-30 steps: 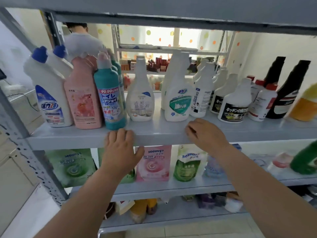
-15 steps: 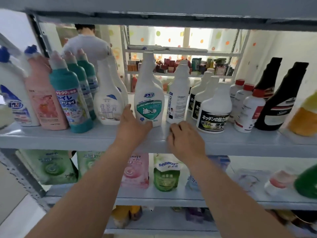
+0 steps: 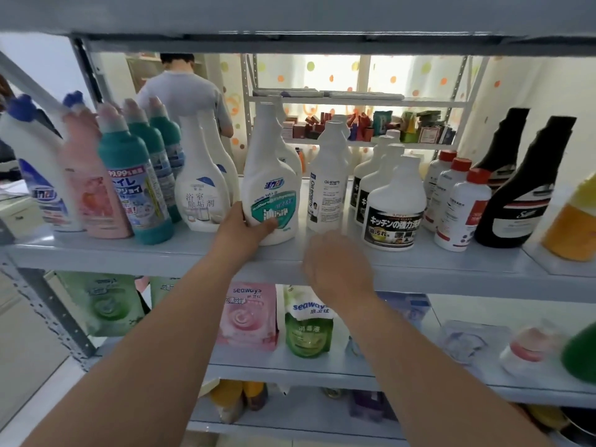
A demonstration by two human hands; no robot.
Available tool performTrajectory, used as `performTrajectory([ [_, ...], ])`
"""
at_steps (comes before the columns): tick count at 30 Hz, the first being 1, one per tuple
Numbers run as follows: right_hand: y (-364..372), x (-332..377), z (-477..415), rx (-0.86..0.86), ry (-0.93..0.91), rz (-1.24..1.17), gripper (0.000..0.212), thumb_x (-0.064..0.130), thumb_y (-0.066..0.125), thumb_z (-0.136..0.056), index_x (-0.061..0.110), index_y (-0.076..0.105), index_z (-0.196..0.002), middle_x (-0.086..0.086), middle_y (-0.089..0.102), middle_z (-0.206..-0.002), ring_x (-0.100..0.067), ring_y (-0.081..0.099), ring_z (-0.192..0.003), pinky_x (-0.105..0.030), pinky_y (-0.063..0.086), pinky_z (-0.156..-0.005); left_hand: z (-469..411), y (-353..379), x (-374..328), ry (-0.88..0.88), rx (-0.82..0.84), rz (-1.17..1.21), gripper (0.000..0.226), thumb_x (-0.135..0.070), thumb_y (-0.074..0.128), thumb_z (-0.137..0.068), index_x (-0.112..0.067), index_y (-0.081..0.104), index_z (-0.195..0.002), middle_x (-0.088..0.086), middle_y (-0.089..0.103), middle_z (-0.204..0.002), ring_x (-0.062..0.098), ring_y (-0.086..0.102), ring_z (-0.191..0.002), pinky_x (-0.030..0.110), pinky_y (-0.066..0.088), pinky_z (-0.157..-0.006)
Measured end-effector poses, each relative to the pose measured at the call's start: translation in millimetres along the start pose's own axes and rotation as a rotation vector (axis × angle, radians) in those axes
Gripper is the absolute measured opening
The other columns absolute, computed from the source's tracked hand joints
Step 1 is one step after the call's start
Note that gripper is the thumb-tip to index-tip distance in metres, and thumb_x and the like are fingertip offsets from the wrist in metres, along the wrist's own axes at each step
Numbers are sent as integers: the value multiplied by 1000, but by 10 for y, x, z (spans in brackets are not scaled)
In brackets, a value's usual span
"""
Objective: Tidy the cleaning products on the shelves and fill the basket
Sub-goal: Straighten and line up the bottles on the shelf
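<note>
The white spray bottle with the green label (image 3: 271, 175) stands upright on the middle shelf (image 3: 161, 253), just left of the centre of the frame. My left hand (image 3: 245, 227) grips it low down: the thumb lies across the bottom of the label and the fingers curl round the bottle's left side. Its base looks to be resting on the shelf board.

My right hand (image 3: 338, 266) hovers lower right of that bottle, in front of the shelf's edge, touching nothing. Its back faces me and the fingers point loosely forward, holding nothing, though blur smears the fingertips.

Just left of the gripped bottle stands a white bathroom-cleaner bottle (image 3: 201, 195). Further left along the shelf come a teal bottle (image 3: 135, 188), a pink bottle (image 3: 93, 195) and a white bottle with a blue cap (image 3: 35, 175).

To the right stands a slim white bottle (image 3: 327, 185), then a white bottle with a black label (image 3: 395, 208) at the front of a short row. Beyond those are red-capped white bottles (image 3: 461, 208), two black bottles (image 3: 522, 195) and an orange bottle (image 3: 571, 227) at the right edge.

On the shelf below, a pink pouch (image 3: 248, 314) and a green pouch (image 3: 308, 324) stand side by side, partly behind my forearms.

At the upper left, through the rack, a person in a pale shirt (image 3: 183, 91) stands with their back turned.
</note>
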State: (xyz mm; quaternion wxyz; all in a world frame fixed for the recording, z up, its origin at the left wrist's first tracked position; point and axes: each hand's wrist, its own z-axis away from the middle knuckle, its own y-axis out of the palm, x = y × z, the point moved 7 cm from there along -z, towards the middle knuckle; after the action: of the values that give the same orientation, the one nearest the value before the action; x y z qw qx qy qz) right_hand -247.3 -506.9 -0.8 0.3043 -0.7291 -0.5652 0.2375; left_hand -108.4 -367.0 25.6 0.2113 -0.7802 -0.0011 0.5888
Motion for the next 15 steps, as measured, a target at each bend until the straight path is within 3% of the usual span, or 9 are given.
performTrajectory([
  [2,-22,17,106,14,-21,-20,32,31,40,-101,12,66,-97,-7,61,-90,-27,57,-77,-37,42,-69,103,-67,-6,6,10,3,46,-30,80,-86,-20,56,-124,-7,66,-110,14,62,-96,28,47,-78],
  [6,-128,102,340,139,32,-193,31,27,37,-96,13,63,-107,-3,60,-105,-23,55,-94,-44,45,-98,497,-274,-81,37,57,86,37,-30,76,-89,-26,56,-120,-9,70,-112,11,66,-101,33,54,-84],
  [8,-234,140,434,229,204,-499,25,28,42,-101,16,63,-108,3,60,-108,-14,53,-100,-44,44,-102,782,-409,-62,32,88,120,36,-34,73,-91,-29,56,-122,-10,71,-112,11,68,-101,38,57,-85],
  [10,-368,315,571,325,460,-983,19,33,52,-103,24,64,-115,8,66,-115,-9,60,-109,-40,51,-97,1107,-511,25,-4,148,185,33,-38,69,-92,-33,57,-122,-10,73,-110,12,71,-97,41,61,-80],
  [12,-501,614,723,352,635,-1394,18,31,57,-104,25,63,-119,7,72,-116,-12,68,-110,-39,58,-93,1455,-558,135,-72,225,311,28,-37,66,-91,-31,60,-118,-5,76,-107,14,74,-92,34,62,-70],
  [15,-559,1014,995,341,791,-1619,31,33,65,-91,20,64,-119,-2,76,-115,-23,72,-107,-45,59,-92,1931,-568,416,-205,310,475,21,-29,62,-97,-23,64,-118,3,78,-101,20,76,-84,27,58,-59],
])
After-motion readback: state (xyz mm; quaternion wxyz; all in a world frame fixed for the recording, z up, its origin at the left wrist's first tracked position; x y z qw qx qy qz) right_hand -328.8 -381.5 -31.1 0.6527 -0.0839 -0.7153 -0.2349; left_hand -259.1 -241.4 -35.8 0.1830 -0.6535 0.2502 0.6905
